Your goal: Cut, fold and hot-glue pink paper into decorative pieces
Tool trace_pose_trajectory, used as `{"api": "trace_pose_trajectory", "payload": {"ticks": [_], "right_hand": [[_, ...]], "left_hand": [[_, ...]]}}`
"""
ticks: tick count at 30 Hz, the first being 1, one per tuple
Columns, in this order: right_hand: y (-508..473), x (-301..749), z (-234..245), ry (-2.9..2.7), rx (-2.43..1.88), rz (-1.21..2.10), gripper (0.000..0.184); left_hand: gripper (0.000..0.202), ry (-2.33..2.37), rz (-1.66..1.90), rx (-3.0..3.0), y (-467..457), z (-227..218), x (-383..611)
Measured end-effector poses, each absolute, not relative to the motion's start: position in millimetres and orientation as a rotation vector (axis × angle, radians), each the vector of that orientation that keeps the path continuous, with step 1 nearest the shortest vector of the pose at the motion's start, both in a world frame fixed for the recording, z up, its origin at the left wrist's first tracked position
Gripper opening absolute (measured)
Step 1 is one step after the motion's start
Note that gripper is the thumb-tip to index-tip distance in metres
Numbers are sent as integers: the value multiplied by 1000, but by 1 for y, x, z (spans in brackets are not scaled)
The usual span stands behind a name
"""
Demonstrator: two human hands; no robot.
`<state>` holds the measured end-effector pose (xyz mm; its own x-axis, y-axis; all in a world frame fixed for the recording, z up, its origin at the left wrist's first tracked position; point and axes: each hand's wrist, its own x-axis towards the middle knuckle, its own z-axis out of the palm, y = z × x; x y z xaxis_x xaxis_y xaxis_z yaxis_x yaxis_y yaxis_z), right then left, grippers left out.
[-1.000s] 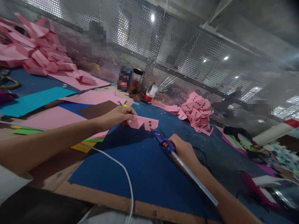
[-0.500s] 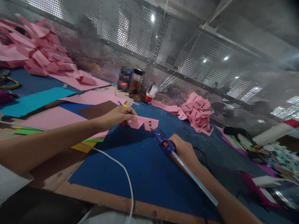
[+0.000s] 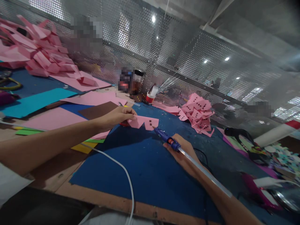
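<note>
While the left hand pinches paper ahead of the right hand gripping the gun, wavering may cause smears.

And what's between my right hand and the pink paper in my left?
The glue gun's front end, its nozzle pointing at the paper, in the head view.

Pink paper piece, and there they are, dark brown squares on it! | glue gun in deep blue, orange-red patch, clear glue stick | board solid blue | pink heap, peppered with dark spots | teal card, brown card | cup red-and-white | grey mesh, dotted with holes
</note>
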<state>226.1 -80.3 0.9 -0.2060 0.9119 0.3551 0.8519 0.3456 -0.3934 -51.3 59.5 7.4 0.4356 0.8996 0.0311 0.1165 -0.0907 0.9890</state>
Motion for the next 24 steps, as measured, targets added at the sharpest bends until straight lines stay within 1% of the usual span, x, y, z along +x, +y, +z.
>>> {"api": "trace_pose_trajectory", "payload": {"ticks": [6, 11, 14, 18, 24], "right_hand": [[-84, 223, 2, -1900, -1626, 408, 32], [-81, 224, -2, -1730, -1702, 673, 39], [-79, 221, 2, -1663, -1619, 782, 38], [-75, 218, 7, -1616, -1516, 884, 34], [-65, 218, 6, -1604, -1466, 919, 35]], "left_hand": [[19, 937, 845, 1475, 56, 11, -50], [24, 930, 859, 1407, 59, 10, -52], [27, 906, 880, 1335, 62, 8, -54], [30, 926, 1008, 1264, 67, 7, -56], [30, 987, 1074, 1246, 73, 7, -59]]}}
